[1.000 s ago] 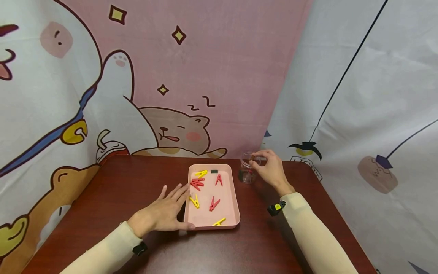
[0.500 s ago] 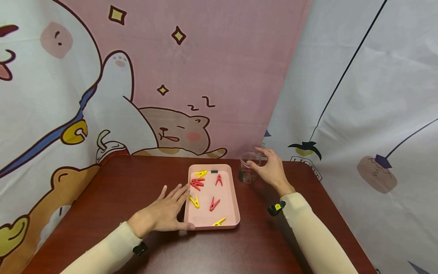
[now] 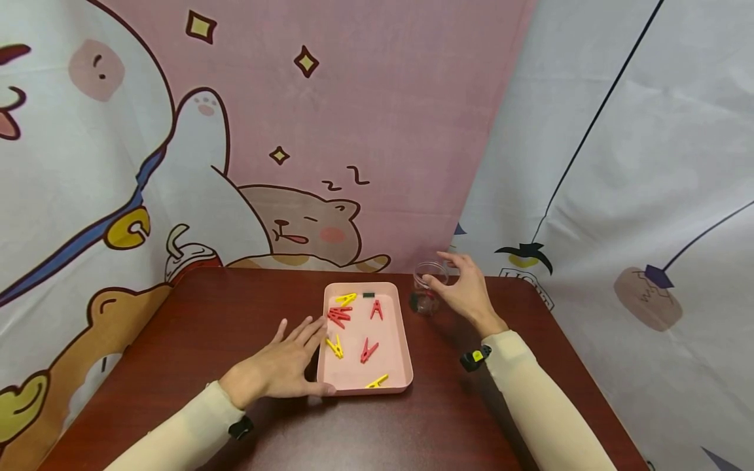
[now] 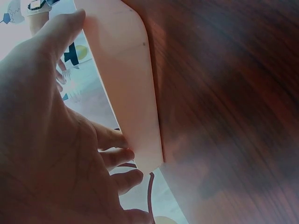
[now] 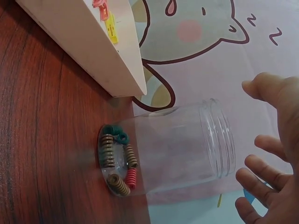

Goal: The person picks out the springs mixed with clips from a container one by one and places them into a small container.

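A clear screw-top jar point(image 5: 173, 149) stands on the table just right of the pink tray point(image 3: 385, 347). On its bottom lie several coil springs: brown point(image 5: 108, 151), dark green point(image 5: 122, 138) and red point(image 5: 131, 178). My right hand point(image 3: 468, 294) hovers at the jar's mouth, thumb and fingers spread with nothing between them. The left hand point(image 3: 277, 367) lies along the tray's left side, fingers extended, fingertips and thumb touching the rim. Inside the tray are red clothespins point(image 3: 368, 351), yellow clothespins point(image 3: 336, 347) and one small dark green spring point(image 3: 368, 295) near the far end.
The dark red-brown wooden table point(image 3: 283, 435) ends behind the jar, where a printed cartoon cloth point(image 3: 377, 131) hangs. Table surface shows in front of the tray and to both sides.
One second ago the right fingers pinched a brown spring over the jar; they have since let it go and spread apart. The left hand and tray have stayed put.
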Available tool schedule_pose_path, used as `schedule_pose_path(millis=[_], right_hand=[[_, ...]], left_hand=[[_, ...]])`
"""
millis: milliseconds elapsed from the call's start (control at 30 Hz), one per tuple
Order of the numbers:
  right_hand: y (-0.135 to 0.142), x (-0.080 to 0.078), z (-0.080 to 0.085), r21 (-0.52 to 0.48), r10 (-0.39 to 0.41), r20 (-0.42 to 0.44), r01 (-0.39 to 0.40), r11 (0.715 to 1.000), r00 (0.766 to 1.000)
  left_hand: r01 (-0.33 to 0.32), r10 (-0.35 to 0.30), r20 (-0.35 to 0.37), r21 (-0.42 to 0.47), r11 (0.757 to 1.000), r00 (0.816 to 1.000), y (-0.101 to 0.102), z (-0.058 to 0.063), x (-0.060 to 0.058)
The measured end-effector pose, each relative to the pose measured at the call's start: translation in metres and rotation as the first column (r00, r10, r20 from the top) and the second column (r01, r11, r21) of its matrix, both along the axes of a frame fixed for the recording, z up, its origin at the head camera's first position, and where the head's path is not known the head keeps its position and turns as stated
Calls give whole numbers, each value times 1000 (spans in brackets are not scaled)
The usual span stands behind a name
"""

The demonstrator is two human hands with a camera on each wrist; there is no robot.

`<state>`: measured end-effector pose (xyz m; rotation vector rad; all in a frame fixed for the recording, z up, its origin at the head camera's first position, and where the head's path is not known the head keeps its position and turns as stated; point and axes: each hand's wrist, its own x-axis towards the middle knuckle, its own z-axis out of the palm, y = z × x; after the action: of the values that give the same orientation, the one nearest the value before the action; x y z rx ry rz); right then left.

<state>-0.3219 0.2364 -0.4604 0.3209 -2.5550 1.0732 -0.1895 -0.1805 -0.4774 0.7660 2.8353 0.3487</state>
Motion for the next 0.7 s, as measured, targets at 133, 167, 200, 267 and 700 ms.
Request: schedule_pose_path(millis=[133,167,200,267,700], right_hand=[[-3,1,0,7,-1,-13,1,1000,1000],[-4,1,1,12,-1,-17,1,1000,1000],[-5,2,1,14,-1,-21,1,1000,1000],[-7,2,2,24,1,-30,0,1000,1000],[-36,15,8,168,65,-170,-36,985,983]], left_hand=[[2,-2,-3,-3,1000,1000,0,0,0],[2,-2,-3,-3,1000,1000,0,0,0],[2,-2,-2,-3,1000,1000,0,0,0],[2,-2,-1,-3,1000,1000,0,0,1],[0,0,-3,-29,1000,1000,1,-2,-2]])
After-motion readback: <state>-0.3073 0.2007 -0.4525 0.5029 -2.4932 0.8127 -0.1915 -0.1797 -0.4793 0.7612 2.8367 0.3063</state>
